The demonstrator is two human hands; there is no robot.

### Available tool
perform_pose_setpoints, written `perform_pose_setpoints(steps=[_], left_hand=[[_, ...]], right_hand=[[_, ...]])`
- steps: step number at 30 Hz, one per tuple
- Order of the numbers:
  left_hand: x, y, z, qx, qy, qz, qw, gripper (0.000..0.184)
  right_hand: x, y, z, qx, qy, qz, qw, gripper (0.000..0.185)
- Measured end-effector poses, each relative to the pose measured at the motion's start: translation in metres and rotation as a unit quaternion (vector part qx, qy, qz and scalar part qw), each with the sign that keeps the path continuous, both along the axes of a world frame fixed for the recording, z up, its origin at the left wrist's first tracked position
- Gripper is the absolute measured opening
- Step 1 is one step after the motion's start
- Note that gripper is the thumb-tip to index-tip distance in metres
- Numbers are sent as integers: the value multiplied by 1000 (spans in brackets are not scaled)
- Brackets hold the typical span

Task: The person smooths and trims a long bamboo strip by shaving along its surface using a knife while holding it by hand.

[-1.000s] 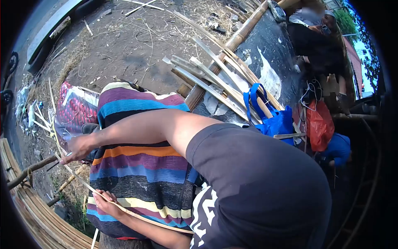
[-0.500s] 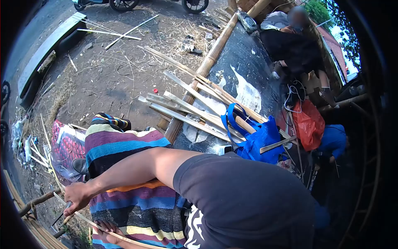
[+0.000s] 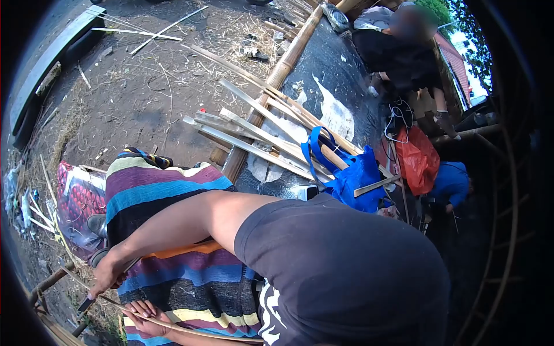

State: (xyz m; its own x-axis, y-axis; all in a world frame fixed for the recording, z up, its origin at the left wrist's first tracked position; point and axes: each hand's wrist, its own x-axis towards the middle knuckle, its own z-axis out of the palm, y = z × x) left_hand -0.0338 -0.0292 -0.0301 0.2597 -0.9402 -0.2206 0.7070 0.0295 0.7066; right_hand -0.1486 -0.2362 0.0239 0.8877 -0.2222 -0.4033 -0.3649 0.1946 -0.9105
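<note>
Pale, slender material is seen in a long strip, which is grasped in the left hand, with its fingers curled against it. By the right hand a knife is gripped firmly; its dark blade is shown below this fist, near the strip, but whether the two are touching cannot be told. From the left grip, one end of the strip is stretched outward past the right hand, and the other part is led back toward the body, under the dark shirt. Beneath both grips, a striped cloth is spread over the legs, and a shoe is seen just above the right hand. Farther above the same grip, a patterned sack is laid on the ground. To the upper right of the grips, well apart from them, several wooden slats are piled, a blue bag is placed against them, and an orange-red plastic bag is found beyond it. Farthest from the grips on that side, a person in dark clothing is seated.
</note>
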Motion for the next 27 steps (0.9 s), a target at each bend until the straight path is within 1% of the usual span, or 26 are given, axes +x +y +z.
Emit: perform_pose_setpoints(steps=[1, 2, 4, 5, 6, 8, 10, 12, 13, 15, 16, 17, 19, 20, 21, 22, 24, 25, 26, 27], left_hand=[[1, 1, -2, 36, -9, 28, 999, 33], [2, 2, -5, 41, -22, 23, 999, 31], [-1, 3, -7, 140, -95, 95, 981, 29], [-9, 0, -1, 152, -147, 106, 972, 29], [-13, -2, 3, 157, -172, 105, 967, 28], [-10, -1, -2, 127, -160, 93, 974, 26], [-8, 1, 1, 121, -113, 96, 982, 25], [-10, -1, 6, 127, -116, 117, 978, 25], [-10, -1, 8, 128, -107, 131, 977, 24], [-8, -2, 11, 130, -94, 133, 978, 23], [-6, -1, 13, 138, -75, 133, 979, 23], [-5, 1, 12, 126, -64, 125, 982, 24], [-4, 0, 19, 112, -41, 123, 985, 24], [-4, 1, 22, 123, -13, 130, 984, 29], [-1, 3, 21, 120, 14, 128, 984, 34], [2, 7, 14, 99, 62, 125, 985, 37], [9, 11, 1, 30, 165, 102, 981, 36], [8, 12, 0, 26, 182, 104, 977, 34], [8, 13, -3, 19, 172, 96, 980, 34], [8, 15, -5, 22, 176, 101, 979, 33]], right_hand=[[1, 2, -5, 5, 5, 37, 999, 80], [1, 3, -9, 9, 3, 39, 999, 80], [4, -2, -16, -38, 17, 129, 991, 83], [5, -5, -20, -42, 17, 141, 989, 84], [12, -9, -25, -32, 24, 141, 989, 84], [17, -13, -28, 7, 39, 92, 995, 86], [23, -21, -31, 20, 34, 64, 997, 87], [34, -23, -35, 41, 27, 58, 997, 86], [34, -26, -34, 56, 2, 66, 996, 86], [40, -24, -36, 23, 5, 66, 998, 86], [46, -25, -45, 43, 24, 85, 995, 87], [43, -22, -33, 31, 42, 76, 996, 86], [50, -18, -37, 18, 67, 80, 994, 81], [49, -16, -26, 44, 73, 87, 993, 78], [53, -17, -41, 23, 84, 98, 991, 77], [52, -15, -31, 5, 88, 93, 992, 74], [53, -12, -31, -5, 99, 65, 993, 76], [52, -11, -32, -64, 81, 71, 992, 76], [52, -10, -33, -124, 64, 74, 988, 76], [54, -11, -48, -285, -19, 100, 953, 72]])
